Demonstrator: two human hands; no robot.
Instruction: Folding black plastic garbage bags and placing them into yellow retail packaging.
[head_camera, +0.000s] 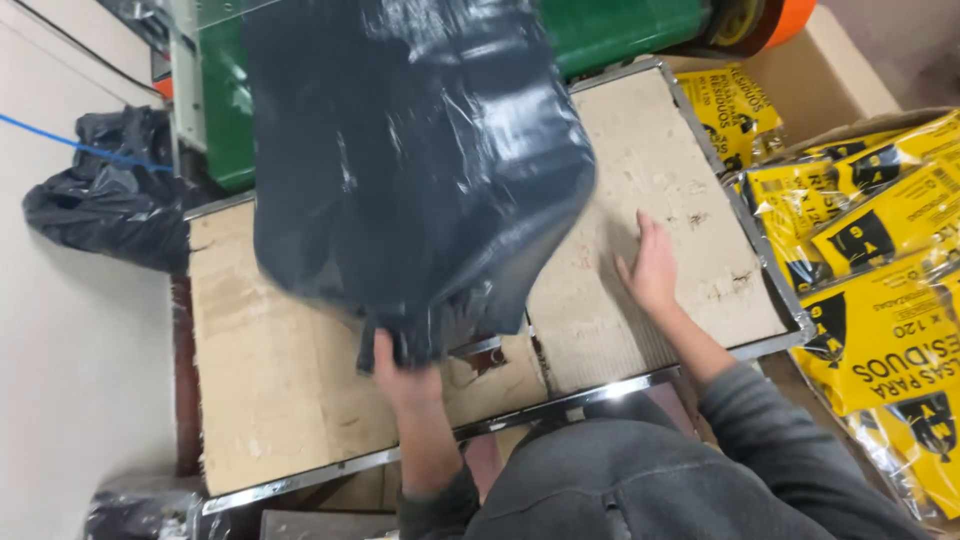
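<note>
Dark plastic bag (415, 160), large, glossy and blurred, is held up over the worn tabletop (260, 380), covering much of its middle and far side. Its lower end is gathered into a bunch near the front edge of the table, and that bunch is gripped by the left hand (400, 375), whose fingers are closed around the plastic. The right hand (652, 270) is laid flat on the right part of the tabletop, fingers spread and stretched forward, with nothing clasped in it; it is well apart from the left hand and just beside the bag's right edge. Both forearms are covered by grey sleeves (760, 420).

The tabletop is pale, scuffed and framed by a metal rim (600, 392); it appears to be made of two panels with a seam between them, though the bag hides most of that line. Behind the bag a green machine (620, 30) is seen at the far side of the table. To the right, a stack of yellow packets (880, 250) with black print is piled in a cardboard box, close to the table's right rim. On the floor to the left, a crumpled black bag (110, 200) is lying near the table's far left corner.
</note>
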